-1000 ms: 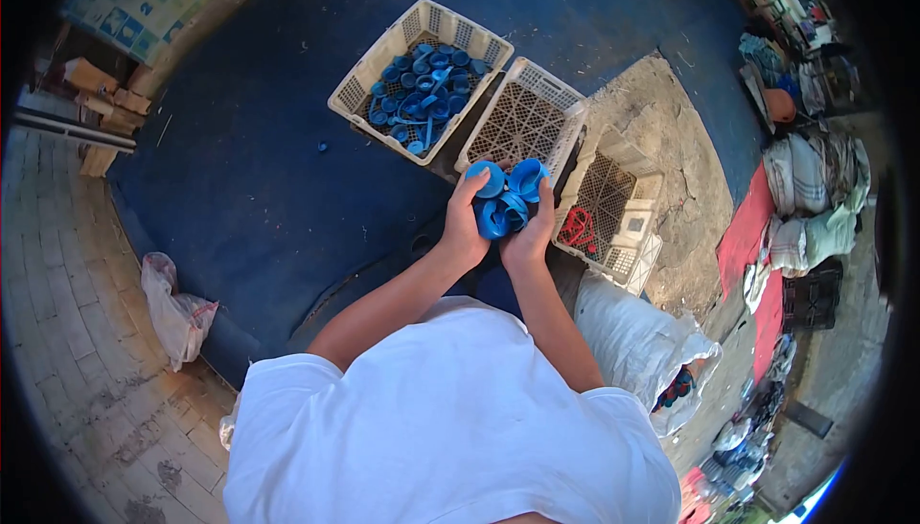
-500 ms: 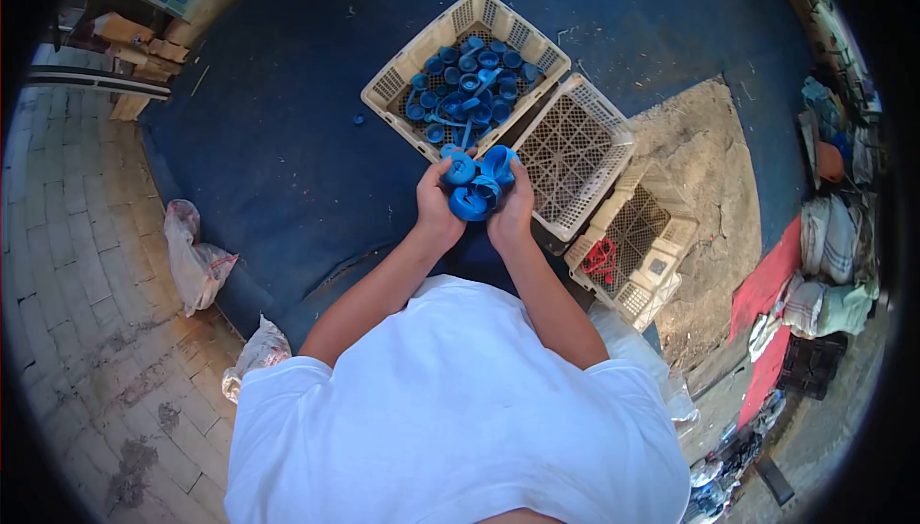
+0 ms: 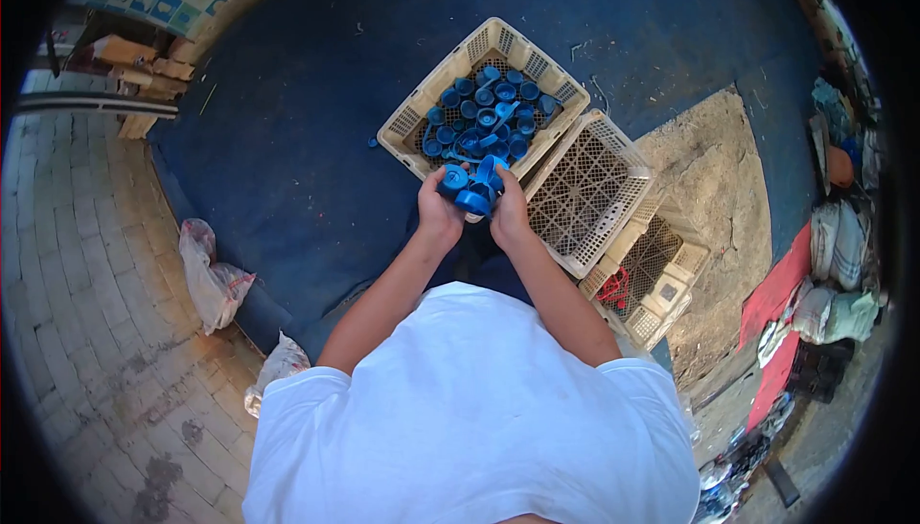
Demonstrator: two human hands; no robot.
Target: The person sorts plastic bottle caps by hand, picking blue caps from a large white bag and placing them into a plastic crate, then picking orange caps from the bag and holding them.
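My left hand [image 3: 439, 212] and my right hand [image 3: 510, 212] are cupped together over the near edge of a cream plastic crate [image 3: 548, 64]. Between them they hold several blue plastic caps [image 3: 473, 202], one with a round top facing up by the left fingers. Fingers of both hands curl around the outside of this cluster, and the lower fingers are hidden. Inside the crate lies a loose pile of blue caps [image 3: 486, 118], some with strap-like strips.
Right of it stands a second crate [image 3: 586, 193] with a grid bottom. A smaller crate [image 3: 671, 286] beyond holds a red piece [image 3: 613, 286]. Blue sheeting [image 3: 287, 141] covers the floor. Plastic bags [image 3: 213, 280] lie at the left, by the brick paving [image 3: 77, 265].
The view has shifted, so the crates appear lower and further right. Both hands still hold the caps, which now appear closer to the pile in the crate.
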